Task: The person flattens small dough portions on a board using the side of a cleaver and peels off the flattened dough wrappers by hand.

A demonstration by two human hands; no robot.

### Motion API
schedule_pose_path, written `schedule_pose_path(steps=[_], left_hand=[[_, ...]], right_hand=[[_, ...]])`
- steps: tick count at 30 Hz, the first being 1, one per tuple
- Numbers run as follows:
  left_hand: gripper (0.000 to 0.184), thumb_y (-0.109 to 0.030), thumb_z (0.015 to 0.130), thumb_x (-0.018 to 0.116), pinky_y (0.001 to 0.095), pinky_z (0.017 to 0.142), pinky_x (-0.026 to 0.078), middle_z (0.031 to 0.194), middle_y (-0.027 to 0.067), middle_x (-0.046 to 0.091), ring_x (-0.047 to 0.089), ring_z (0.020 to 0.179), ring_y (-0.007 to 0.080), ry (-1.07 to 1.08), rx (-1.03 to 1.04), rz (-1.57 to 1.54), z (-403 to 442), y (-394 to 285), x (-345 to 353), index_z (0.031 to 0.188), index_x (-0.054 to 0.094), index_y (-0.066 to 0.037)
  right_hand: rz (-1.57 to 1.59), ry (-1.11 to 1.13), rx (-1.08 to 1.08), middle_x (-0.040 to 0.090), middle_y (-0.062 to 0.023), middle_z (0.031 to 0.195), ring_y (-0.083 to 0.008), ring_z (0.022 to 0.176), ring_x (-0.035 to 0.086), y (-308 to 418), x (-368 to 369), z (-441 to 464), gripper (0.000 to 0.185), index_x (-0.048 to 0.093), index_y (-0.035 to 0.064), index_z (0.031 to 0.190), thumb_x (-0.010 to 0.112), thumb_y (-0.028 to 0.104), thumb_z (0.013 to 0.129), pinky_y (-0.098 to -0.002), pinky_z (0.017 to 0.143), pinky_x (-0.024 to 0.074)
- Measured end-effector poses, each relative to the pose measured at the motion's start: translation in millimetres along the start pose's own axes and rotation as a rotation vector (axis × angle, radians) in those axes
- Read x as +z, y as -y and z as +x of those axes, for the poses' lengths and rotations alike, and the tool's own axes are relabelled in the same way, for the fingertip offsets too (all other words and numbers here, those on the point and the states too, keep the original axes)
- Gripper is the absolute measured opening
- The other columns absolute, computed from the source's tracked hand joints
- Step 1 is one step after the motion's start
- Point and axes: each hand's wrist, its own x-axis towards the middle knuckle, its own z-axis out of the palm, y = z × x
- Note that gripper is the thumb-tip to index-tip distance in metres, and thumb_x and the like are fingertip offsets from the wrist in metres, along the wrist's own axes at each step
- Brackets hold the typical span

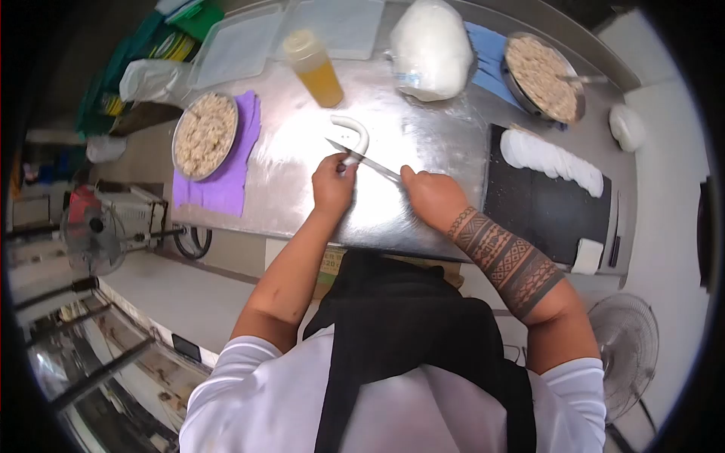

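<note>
A white dough rope [365,136], bent like a hook, lies on the shiny metal table [287,166]. My left hand [333,185] is closed at its near end, the fingertips pinching it. In my right hand [436,198] is the handle end of a knife [381,169]. Its blade points left and crosses the rope just above my left fingers. Whether the edge has gone into the dough, I cannot tell. Beyond both hands stands a squeeze bottle [317,72] of yellow liquid.
A bowl of pale, lumpy filling [204,136] rests on a purple cloth [226,195] at left. Another filling bowl [540,79] with a utensil stands back right. A large wrapped dough mass [430,49] sits at the back. A rolled white cloth [551,162] lies on a black board [544,198].
</note>
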Motion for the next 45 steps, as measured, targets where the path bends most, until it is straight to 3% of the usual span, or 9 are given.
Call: schedule_pose_path(steps=[9, 13, 21, 25, 26, 30, 34, 41, 45], left_hand=[[0.027, -0.008, 0.096, 0.079, 0.0323, 0.079, 0.059, 0.106, 0.0135, 0.074, 0.073, 0.087, 0.0212, 0.342, 0.422, -0.155, -15, -68, 0, 0.121, 0.073, 0.0], [0.024, -0.009, 0.094, 0.078, 0.0415, 0.086, 0.058, 0.104, 0.0148, 0.07, 0.069, 0.092, 0.033, 0.796, 0.874, -0.158, -56, -146, 85, 0.116, 0.074, -0.001], [0.019, -0.008, 0.096, 0.071, 0.0393, 0.089, 0.055, 0.108, 0.0109, 0.073, 0.067, 0.103, 0.0309, 1.031, 1.553, 0.055, -84, -192, 194, 0.113, 0.078, -0.007], [0.035, -0.038, 0.09, 0.08, 0.0599, 0.12, 0.037, 0.136, 0.0129, 0.067, 0.056, 0.133, 0.0343, 0.992, 1.672, 0.43, -98, -229, 174, 0.11, 0.08, -0.01], [0.067, -0.062, 0.09, 0.074, 0.0747, 0.126, 0.013, 0.165, 0.0202, 0.046, 0.034, 0.156, 0.0444, 0.963, 1.682, 0.661, -110, -254, 166, 0.136, 0.073, -0.013], [0.098, -0.077, 0.097, 0.054, 0.0758, 0.127, 0.008, 0.179, 0.0278, 0.013, 0.012, 0.164, 0.0534, 0.903, 1.574, 0.309, -156, -244, 222, 0.174, 0.026, -0.024], [0.097, -0.082, 0.097, 0.046, 0.0678, 0.131, 0.011, 0.178, 0.0288, 0.016, 0.014, 0.164, 0.0526, 0.99, 1.537, 0.455, -172, -231, 241, 0.174, 0.028, -0.024], [0.103, -0.077, 0.099, 0.052, 0.0627, 0.132, 0.009, 0.18, 0.0272, 0.013, 0.012, 0.166, 0.0472, 1.156, 1.544, 0.259, -159, -242, 244, 0.176, 0.019, -0.017], [0.106, -0.053, 0.101, 0.066, 0.0624, 0.132, 0.009, 0.18, 0.0283, 0.01, 0.012, 0.167, 0.0444, 1.106, 0.718, -0.504, -128, -229, 269, 0.175, 0.007, -0.005]], right_hand=[[0.837, -0.513, 0.583, 0.073, -0.0232, 0.091, -0.0422, 0.088, 0.074, -21, 25, -182, 0.032, 0.057, -0.001, 0.123, 0.069, 0.02, 0.103, -0.0527, 0.08, 0.056], [1.377, -0.624, 1.05, 0.06, -0.002, 0.08, -0.0099, 0.06, 0.058, -35, 72, -270, 0.026, 0.06, 0.0035, 0.124, 0.07, 0.016, 0.104, -0.031, 0.052, 0.0506], [1.53, -0.833, 1.219, 0.059, -0.0015, 0.078, -0.0112, 0.056, 0.057, -18, 140, -345, 0.025, 0.061, 0.0028, 0.117, 0.071, 0.021, 0.103, -0.0318, 0.05, 0.0517], [1.381, -0.819, 1.18, 0.058, -0.0002, 0.075, -0.0104, 0.057, 0.056, -26, 100, -371, 0.027, 0.062, 0.0021, 0.113, 0.073, 0.025, 0.103, -0.0299, 0.051, 0.0491], [1.328, -0.811, 1.154, 0.058, 0.0005, 0.074, -0.0101, 0.057, 0.055, -38, 81, -379, 0.027, 0.062, 0.0021, 0.111, 0.073, 0.026, 0.104, -0.0294, 0.052, 0.0481], [1.201, -1.127, 1.152, 0.058, 0.0003, 0.074, -0.0097, 0.056, 0.054, -109, 10, -395, 0.031, 0.062, 0.0036, 0.113, 0.071, 0.032, 0.106, -0.0286, 0.049, 0.0471], [1.334, -1.427, 0.964, 0.056, -0.0003, 0.075, -0.0113, 0.055, 0.053, -178, -2, -397, 0.037, 0.059, 0.0049, 0.112, 0.071, 0.04, 0.107, -0.0303, 0.05, 0.0473], [1.491, -1.056, 1.185, 0.059, -0.0009, 0.077, -0.011, 0.054, 0.052, -200, 110, -403, 0.034, 0.061, 0.0049, 0.114, 0.076, 0.034, 0.104, -0.0308, 0.049, 0.0467], [1.284, -0.625, 1.14, 0.062, -0.0013, 0.077, -0.0096, 0.054, 0.054, -140, 66, -390, 0.037, 0.065, 0.0032, 0.122, 0.081, 0.028, 0.099, -0.0304, 0.05, 0.0478]])
